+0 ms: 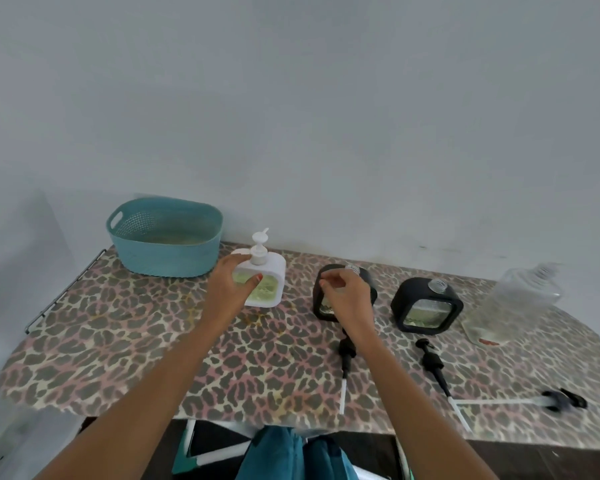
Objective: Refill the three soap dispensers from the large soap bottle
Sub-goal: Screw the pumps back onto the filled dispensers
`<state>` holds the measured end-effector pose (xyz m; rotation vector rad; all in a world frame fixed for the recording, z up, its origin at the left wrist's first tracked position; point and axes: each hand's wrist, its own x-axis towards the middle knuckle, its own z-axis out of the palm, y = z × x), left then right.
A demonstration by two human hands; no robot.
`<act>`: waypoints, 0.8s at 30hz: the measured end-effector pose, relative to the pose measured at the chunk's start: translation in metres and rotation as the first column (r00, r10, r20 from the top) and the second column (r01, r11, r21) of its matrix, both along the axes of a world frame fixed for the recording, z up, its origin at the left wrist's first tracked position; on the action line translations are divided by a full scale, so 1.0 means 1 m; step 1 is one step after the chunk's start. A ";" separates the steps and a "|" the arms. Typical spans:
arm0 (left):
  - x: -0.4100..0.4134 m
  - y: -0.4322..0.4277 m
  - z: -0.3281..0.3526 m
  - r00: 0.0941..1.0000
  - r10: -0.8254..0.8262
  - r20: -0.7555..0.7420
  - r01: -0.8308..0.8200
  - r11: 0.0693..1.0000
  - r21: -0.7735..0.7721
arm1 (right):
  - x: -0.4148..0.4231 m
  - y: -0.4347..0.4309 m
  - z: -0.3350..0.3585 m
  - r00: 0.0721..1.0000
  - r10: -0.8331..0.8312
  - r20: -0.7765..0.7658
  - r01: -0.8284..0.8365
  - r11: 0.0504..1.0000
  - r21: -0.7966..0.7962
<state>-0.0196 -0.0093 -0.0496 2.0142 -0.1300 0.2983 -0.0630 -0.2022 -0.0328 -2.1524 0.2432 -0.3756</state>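
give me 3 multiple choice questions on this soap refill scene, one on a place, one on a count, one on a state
1. Where does the teal basket stand on the table?
A) back left, by the wall
B) front right edge
C) dead centre

2. How many black pumps lie loose on the table?
A) one
B) two
C) three

3. Where is the white dispenser's pump?
A) lying on the table
B) seated on top of the dispenser
C) in the basket

Answers:
1 A: the basket sits at the far left end of the table, against the wall.
2 C: one pump lies at, one at and one at.
3 B: the white pump stands upright on the dispenser, which the left hand grips.
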 end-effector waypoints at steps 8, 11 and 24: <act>-0.028 -0.046 0.003 0.988 0.053 0.143 -0.054 0.999 -0.003 | -0.041 -0.049 -0.030 0.967 -0.167 -0.193 0.164 0.986 -0.034; -0.028 -0.072 0.003 0.989 -0.063 0.132 0.062 0.998 0.012 | -0.048 -0.052 -0.044 0.937 -0.167 -0.307 0.166 0.986 -0.031; 0.005 -0.133 -0.007 0.938 -0.339 -0.074 0.345 0.934 0.095 | -0.046 -0.047 -0.072 0.866 -0.169 -0.470 0.191 0.982 -0.002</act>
